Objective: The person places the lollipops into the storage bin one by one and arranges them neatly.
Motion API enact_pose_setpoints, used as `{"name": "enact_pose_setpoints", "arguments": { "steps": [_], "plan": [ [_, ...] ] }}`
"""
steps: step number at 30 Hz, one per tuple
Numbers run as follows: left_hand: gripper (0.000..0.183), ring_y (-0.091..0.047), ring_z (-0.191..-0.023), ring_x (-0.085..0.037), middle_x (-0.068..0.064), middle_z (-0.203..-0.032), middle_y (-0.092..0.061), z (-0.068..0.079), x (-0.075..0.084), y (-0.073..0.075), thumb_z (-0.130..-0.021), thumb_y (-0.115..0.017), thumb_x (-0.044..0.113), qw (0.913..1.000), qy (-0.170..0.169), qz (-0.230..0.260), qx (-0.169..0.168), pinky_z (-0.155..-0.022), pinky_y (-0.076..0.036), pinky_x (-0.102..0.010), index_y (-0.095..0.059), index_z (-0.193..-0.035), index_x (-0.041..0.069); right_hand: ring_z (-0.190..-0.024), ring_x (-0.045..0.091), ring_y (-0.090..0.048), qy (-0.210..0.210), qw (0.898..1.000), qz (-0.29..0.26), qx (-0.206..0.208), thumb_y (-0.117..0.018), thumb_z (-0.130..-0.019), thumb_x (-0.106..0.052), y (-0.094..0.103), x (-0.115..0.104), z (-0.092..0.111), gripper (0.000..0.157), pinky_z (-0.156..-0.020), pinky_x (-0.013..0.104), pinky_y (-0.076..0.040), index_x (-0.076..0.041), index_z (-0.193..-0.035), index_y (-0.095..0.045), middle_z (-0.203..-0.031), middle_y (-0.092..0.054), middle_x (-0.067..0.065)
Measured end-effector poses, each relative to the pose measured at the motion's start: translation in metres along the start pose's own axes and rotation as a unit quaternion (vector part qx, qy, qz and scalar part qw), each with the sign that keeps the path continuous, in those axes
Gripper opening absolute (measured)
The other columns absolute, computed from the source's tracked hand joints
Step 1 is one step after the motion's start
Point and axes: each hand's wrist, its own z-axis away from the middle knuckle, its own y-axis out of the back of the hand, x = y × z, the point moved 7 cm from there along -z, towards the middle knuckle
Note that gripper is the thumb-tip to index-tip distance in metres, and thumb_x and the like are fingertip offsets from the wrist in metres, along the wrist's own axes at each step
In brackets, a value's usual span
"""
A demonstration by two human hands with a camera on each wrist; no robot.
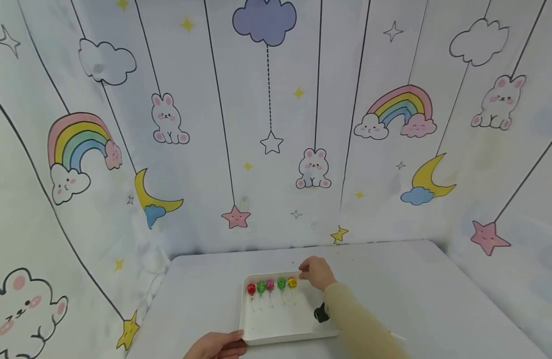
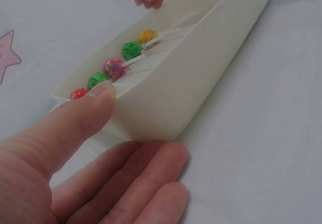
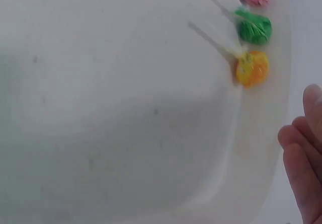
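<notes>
Left hand (image 1: 218, 345) pinches the tray's (image 1: 284, 326) near corner, right hand (image 1: 318, 273) loose by its far rim (image 1: 273, 273), bare floor (image 1: 305, 300) beside lollipops (image 1: 270, 285).

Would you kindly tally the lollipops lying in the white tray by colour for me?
Red lollipop: 1
Green lollipops: 2
Pink lollipop: 1
Yellow lollipop: 1
Total: 5

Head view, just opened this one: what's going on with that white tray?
A person's left hand grips the near left corner of a white tray. In it, five lollipops lie in a row along the far side: red, green, pink, green and yellow. The right hand is by the far rim, just right of the yellow lollipop, holding nothing that shows.
</notes>
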Motion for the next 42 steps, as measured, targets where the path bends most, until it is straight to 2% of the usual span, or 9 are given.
{"name": "enact_pose_setpoints", "arguments": {
  "steps": [6,11,13,15,18,20,24,34,42],
  "plan": [
    [0.05,-0.077,-0.097,-0.018,-0.008,-0.1,-0.079,-0.002,-0.003,0.004,-0.095,-0.075,0.032,0.9996,-0.015,-0.013,-0.021,-0.092,-0.061,-0.031,-0.069,-0.12,-0.01,-0.091,0.017,-0.07,0.014,1.0,-0.013,-0.014,-0.079,-0.089,-0.008,0.046,0.041,0.003,0.02,-0.082,0.038,-0.062,-0.004,-0.109,-0.078,-0.1,-0.076,0.003],
    [0.054,-0.076,-0.098,-0.018,-0.007,-0.1,-0.079,-0.001,-0.002,0.01,-0.093,-0.077,0.034,0.9996,-0.013,-0.011,-0.021,-0.094,-0.061,-0.032,-0.067,-0.123,-0.011,-0.097,0.022,-0.072,0.002,1.0,-0.013,-0.028,-0.079,-0.09,-0.012,0.088,0.076,0.018,0.02,-0.086,0.044,-0.062,-0.006,-0.109,-0.078,-0.105,-0.077,0.006],
    [0.056,-0.076,-0.098,-0.019,-0.008,-0.101,-0.079,-0.013,-0.009,0.02,-0.09,-0.08,0.036,0.9996,-0.006,-0.002,-0.027,-0.093,-0.061,-0.032,-0.068,-0.122,-0.008,-0.097,0.022,-0.072,-0.005,0.999,-0.009,-0.042,-0.079,-0.09,-0.013,0.1,0.087,0.026,0.02,-0.086,0.046,-0.062,-0.006,-0.109,-0.078,-0.106,-0.077,0.006],
    [0.058,-0.076,-0.099,-0.02,-0.01,-0.102,-0.079,-0.016,-0.01,0.023,-0.089,-0.081,0.036,0.9998,-0.007,-0.004,-0.019,-0.094,-0.061,-0.033,-0.068,-0.123,-0.009,-0.096,0.022,-0.072,-0.015,0.998,-0.006,-0.055,-0.078,-0.091,-0.013,0.107,0.097,0.034,0.019,-0.087,0.046,-0.062,-0.007,-0.109,-0.078,-0.105,-0.077,0.005],
    [0.057,-0.076,-0.1,-0.02,-0.011,-0.103,-0.079,-0.018,-0.011,0.026,-0.089,-0.081,0.036,0.9998,0.0,-0.002,-0.02,-0.095,-0.061,-0.033,-0.068,-0.123,-0.007,-0.093,0.02,-0.072,-0.027,0.997,-0.01,-0.075,-0.078,-0.09,-0.01,0.105,0.112,0.047,0.018,-0.086,0.045,-0.063,-0.005,-0.108,-0.078,-0.101,-0.077,0.004],
    [0.056,-0.076,-0.099,-0.019,-0.01,-0.102,-0.079,-0.003,-0.003,0.018,-0.091,-0.078,0.035,0.9998,-0.007,-0.013,-0.013,-0.095,-0.061,-0.033,-0.067,-0.124,-0.009,-0.09,0.019,-0.071,-0.035,0.996,-0.012,-0.087,-0.078,-0.09,-0.008,0.098,0.12,0.056,0.017,-0.085,0.045,-0.063,-0.004,-0.106,-0.077,-0.098,-0.077,0.003],
    [0.056,-0.076,-0.098,-0.017,-0.008,-0.102,-0.079,0.001,-0.001,0.017,-0.091,-0.079,0.037,0.9998,-0.003,-0.011,-0.016,-0.094,-0.061,-0.03,-0.068,-0.123,-0.007,-0.088,0.016,-0.07,-0.059,0.992,-0.016,-0.111,-0.081,-0.086,-0.007,0.081,0.135,0.071,0.017,-0.085,0.044,-0.062,-0.007,-0.103,-0.077,-0.095,-0.075,-0.001],
    [0.053,-0.077,-0.095,-0.017,-0.006,-0.097,-0.08,-0.002,0.0,0.008,-0.094,-0.076,0.036,0.9995,-0.011,-0.024,-0.015,-0.092,-0.062,-0.031,-0.068,-0.121,-0.01,-0.087,0.015,-0.068,-0.052,0.988,0.023,-0.14,-0.085,-0.082,-0.006,0.06,0.139,0.081,0.02,-0.086,0.042,-0.062,-0.011,-0.1,-0.078,-0.092,-0.074,-0.002],
    [0.05,-0.077,-0.093,-0.015,-0.005,-0.096,-0.08,-0.001,0.002,-0.002,-0.092,-0.078,0.035,0.9995,-0.005,-0.023,-0.02,-0.091,-0.062,-0.03,-0.07,-0.117,-0.007,-0.085,0.015,-0.067,-0.072,0.988,0.036,-0.134,-0.084,-0.082,-0.004,0.06,0.148,0.091,0.016,-0.085,0.042,-0.062,-0.011,-0.096,-0.079,-0.089,-0.074,-0.002]
  ]
}}
